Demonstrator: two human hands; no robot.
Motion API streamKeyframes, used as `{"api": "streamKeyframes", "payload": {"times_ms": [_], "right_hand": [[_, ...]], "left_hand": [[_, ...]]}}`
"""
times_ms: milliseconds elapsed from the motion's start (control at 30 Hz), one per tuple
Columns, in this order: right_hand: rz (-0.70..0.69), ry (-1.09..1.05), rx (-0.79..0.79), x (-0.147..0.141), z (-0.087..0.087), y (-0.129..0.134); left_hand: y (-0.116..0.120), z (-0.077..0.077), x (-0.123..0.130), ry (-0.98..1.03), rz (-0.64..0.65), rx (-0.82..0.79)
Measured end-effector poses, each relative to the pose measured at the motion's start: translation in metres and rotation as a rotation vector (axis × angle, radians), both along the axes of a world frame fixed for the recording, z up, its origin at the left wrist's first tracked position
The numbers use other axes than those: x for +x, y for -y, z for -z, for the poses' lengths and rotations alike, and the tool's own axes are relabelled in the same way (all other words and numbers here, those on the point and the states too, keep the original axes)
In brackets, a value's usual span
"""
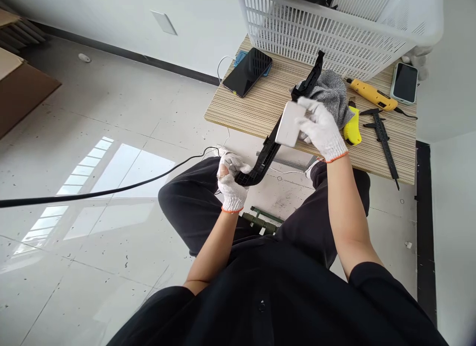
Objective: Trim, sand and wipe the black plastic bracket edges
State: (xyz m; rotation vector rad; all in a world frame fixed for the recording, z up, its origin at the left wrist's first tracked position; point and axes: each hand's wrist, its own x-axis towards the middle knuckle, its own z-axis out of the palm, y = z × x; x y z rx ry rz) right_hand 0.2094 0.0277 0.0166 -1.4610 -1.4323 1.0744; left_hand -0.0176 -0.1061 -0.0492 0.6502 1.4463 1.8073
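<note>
My left hand [231,180], in a white knit glove with orange trim, is closed around the lower end of a long black plastic strip [263,157] above my lap. This ribbed part slants up to the right, and its far end lies over the table. In my right hand [322,128], gloved the same way, is a flat white rounded rectangular block [290,124], gripped along its right side. It hides the middle of the black strip; I cannot tell whether the two touch. A grey cloth [330,95] lies crumpled behind my right hand.
The wood-grain table [238,113] carries a black phone [248,72], a yellow rotary tool [374,94], a yellow utility knife [352,127], a dark caliper [383,140] and another phone [404,83]. A white plastic basket [320,33] stands behind. A black cable [148,180] crosses at left, near cardboard boxes [26,88].
</note>
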Motion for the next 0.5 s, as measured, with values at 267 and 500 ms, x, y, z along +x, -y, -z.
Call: {"api": "streamKeyframes", "payload": {"times_ms": [267,500], "right_hand": [[0.154,-0.067,0.005,-0.004,-0.009,0.003],[0.010,-0.038,-0.055,-0.005,-0.017,0.011]], "left_hand": [[-0.001,-0.002,-0.002,0.079,0.004,0.008],[-0.001,-0.004,-0.002,0.064,0.016,0.028]]}}
